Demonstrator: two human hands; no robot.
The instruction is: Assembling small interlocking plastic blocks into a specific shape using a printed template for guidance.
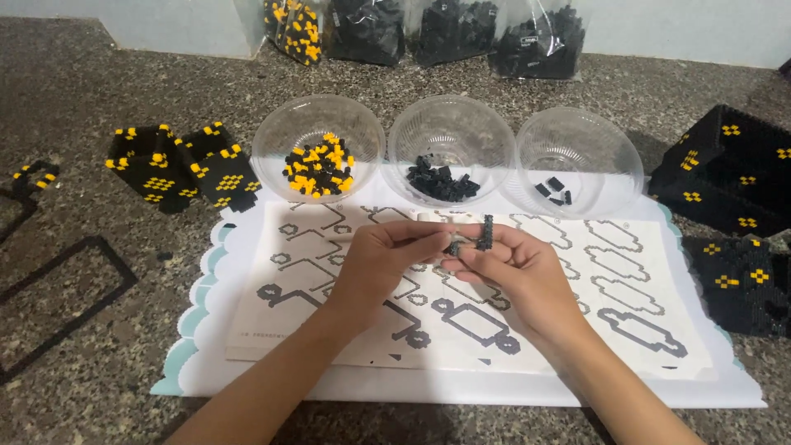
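left hand [381, 251] and right hand [504, 262]: meeting over the pattern sheet [634, 346] at table [74, 99] centre, both pinched on a short black brick strip [485, 233] held upright between the fingertips. three clear bowls just beyond: black-and-yellow bricks [319, 167], black bricks [442, 179], few bricks [554, 189]. finished black-yellow blocks [183, 169] left, more right. best handled, by judgement, with studs squared before pressing, strip braced close to the joint, grip low over the sheet.

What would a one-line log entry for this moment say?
left hand: pinching small black piece | right hand: holding black strip | under hands: pattern sheet | behind: three bowls
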